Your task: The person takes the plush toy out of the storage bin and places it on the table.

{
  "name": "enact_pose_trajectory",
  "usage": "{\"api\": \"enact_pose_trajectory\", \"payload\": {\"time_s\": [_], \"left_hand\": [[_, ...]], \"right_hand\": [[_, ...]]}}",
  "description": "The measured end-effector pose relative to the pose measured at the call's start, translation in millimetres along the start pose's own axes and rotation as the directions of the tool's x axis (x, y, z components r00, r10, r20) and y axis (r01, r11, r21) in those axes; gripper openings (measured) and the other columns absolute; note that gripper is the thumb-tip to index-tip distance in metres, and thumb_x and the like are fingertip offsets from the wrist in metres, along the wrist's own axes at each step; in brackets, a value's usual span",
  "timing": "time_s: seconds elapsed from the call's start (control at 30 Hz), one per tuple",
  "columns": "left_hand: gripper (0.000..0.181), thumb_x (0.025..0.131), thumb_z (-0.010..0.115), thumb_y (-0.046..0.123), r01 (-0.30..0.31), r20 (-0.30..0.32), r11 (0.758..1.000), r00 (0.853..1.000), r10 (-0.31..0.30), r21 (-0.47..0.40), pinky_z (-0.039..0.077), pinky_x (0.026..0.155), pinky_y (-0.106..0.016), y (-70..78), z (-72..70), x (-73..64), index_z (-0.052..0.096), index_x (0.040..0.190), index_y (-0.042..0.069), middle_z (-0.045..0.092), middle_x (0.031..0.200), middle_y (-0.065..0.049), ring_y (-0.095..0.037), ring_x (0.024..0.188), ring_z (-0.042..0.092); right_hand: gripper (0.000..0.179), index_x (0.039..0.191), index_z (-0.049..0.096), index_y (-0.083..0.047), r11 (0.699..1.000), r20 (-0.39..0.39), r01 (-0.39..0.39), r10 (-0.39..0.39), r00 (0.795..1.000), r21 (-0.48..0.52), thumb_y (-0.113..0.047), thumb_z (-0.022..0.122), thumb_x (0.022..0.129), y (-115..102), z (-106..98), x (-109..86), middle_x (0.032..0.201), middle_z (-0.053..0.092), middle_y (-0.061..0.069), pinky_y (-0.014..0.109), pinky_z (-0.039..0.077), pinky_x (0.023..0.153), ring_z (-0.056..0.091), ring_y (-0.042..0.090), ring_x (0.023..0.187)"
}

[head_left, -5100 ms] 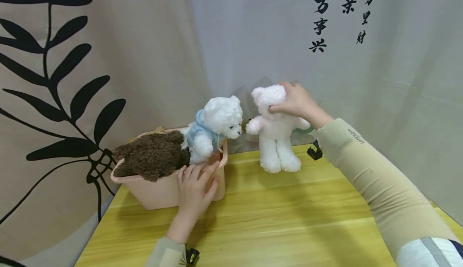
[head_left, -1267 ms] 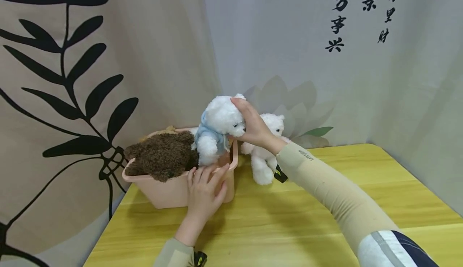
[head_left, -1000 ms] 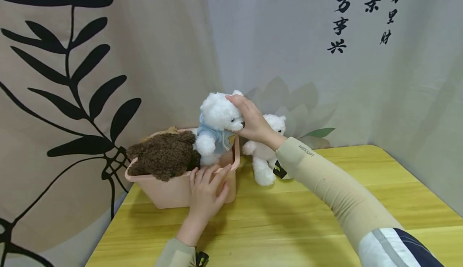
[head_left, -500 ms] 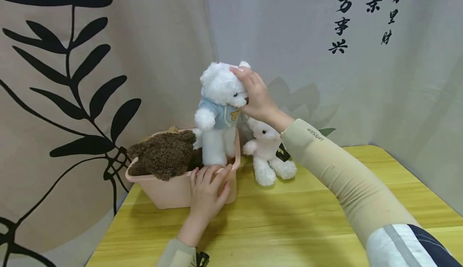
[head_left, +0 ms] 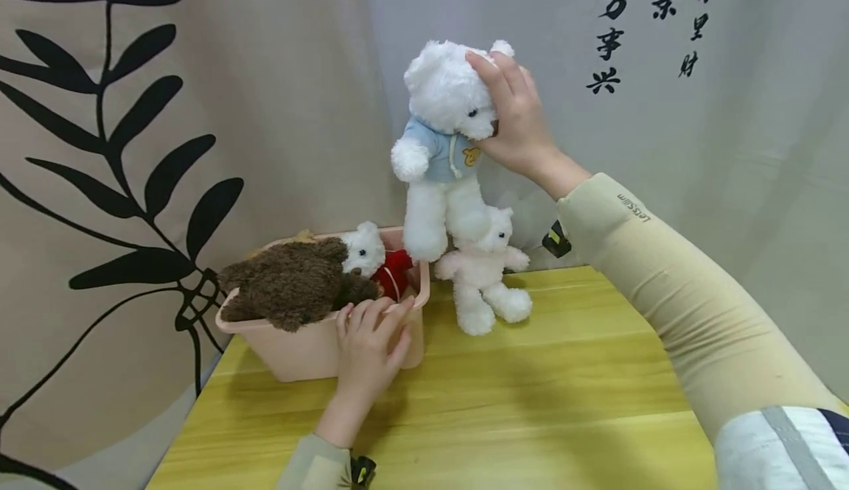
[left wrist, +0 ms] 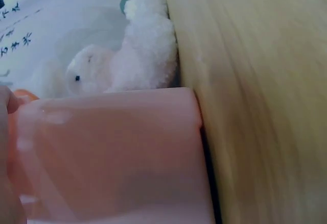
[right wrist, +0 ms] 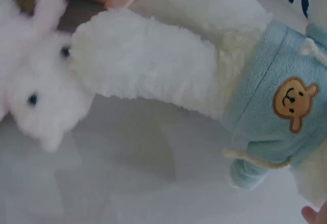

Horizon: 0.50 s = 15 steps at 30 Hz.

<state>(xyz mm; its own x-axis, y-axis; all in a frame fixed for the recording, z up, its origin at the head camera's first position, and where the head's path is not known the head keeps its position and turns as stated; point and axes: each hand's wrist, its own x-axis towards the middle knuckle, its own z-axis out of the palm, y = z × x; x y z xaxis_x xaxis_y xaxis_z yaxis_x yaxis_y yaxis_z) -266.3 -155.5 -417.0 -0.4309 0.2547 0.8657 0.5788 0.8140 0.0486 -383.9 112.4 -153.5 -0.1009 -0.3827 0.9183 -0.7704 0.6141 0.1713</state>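
By its head, my right hand (head_left: 520, 118) grips a white teddy bear (head_left: 441, 158) in a light-blue hoodie, raised above the bin's right end. The bear hangs upright; its feet overlap a pale pink teddy bear (head_left: 480, 273) seated on the table against the wall. In the right wrist view, the hoodie (right wrist: 276, 96) shows a bear-face patch. My left hand (head_left: 368, 350) holds the near rim of a pink plastic bin (head_left: 292, 354), fingers over the edge. Inside the bin lie a brown plush toy (head_left: 288, 280) and a white bear (head_left: 365, 250) with something red on it.
The bin stands at the back left of a yellow wood-grain table (head_left: 504, 394). Close behind it hangs a pale cloth backdrop (head_left: 292, 107) with printed leaves and writing. In the left wrist view, the bin's end wall (left wrist: 117, 152) faces the seated bear.
My right hand set the pale pink bear on the table, then gripped the hoodie bear and lifted it up and right out of the bin. This uncovered the white-and-red bear. The left hand stayed on the rim.
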Motion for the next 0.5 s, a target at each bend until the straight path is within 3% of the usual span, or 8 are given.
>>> {"api": "enact_pose_trajectory", "payload": {"time_s": [0.23,0.5], "left_hand": [[0.027,0.096,0.056,0.034,0.032,0.007,0.999,0.999,-0.032,-0.02,0.029,0.093,-0.055,3.9,-1.9,7.6,0.069,0.119,0.026,0.062,0.106,-0.003,-0.028,0.099,0.054],[0.018,0.093,0.065,0.026,0.086,0.009,0.995,0.996,-0.085,-0.047,0.028,0.091,-0.055,10.0,-5.3,15.2,0.072,0.109,0.022,0.062,0.101,-0.005,-0.029,0.096,0.054]], "right_hand": [[0.076,0.141,0.04,-0.014,0.991,0.1,-0.113,0.119,0.988,-0.07,-0.009,0.076,0.075,20,-37,-11.9,0.142,0.041,0.019,0.051,0.031,0.104,0.037,0.042,0.127],[0.08,0.142,0.038,-0.015,0.973,0.165,-0.157,0.185,0.969,-0.169,-0.006,0.077,0.072,40,-74,-27.5,0.141,0.04,0.021,0.054,0.03,0.104,0.037,0.045,0.126]]}}
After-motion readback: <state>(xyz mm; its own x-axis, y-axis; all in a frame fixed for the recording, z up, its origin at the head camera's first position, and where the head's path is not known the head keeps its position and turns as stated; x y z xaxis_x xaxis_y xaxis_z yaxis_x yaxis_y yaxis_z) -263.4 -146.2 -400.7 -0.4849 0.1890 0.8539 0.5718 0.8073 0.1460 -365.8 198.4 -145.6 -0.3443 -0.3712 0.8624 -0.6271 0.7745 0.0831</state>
